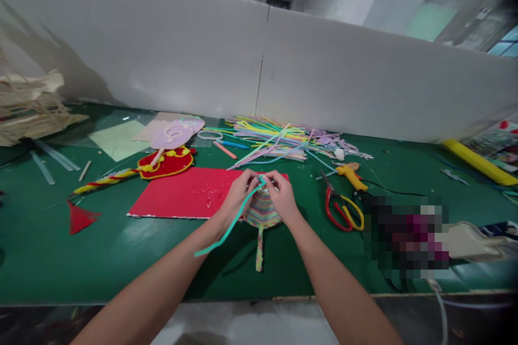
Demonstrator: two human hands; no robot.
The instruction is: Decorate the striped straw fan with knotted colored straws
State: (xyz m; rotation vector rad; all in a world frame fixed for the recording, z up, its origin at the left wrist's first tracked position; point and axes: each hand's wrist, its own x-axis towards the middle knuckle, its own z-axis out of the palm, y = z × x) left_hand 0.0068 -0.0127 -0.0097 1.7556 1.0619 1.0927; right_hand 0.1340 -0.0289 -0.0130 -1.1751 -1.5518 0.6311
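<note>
My left hand and my right hand meet over the top of a striped, fan-shaped piece with a short twisted handle. Both hands pinch a turquoise pipe cleaner, which is bent into a small curl between the fingertips. Its long free end hangs down to the left, across my left wrist. Behind the hands lies a red board, partly covered by my left hand. The exact spot where the curl meets the fan piece is hidden by my fingers.
Pipe cleaners in many colours are heaped at the back. Red-and-yellow-handled scissors and a yellow glue gun lie at right. Left are a red tasselled fan, a purple fan and green paper. A white partition stands behind.
</note>
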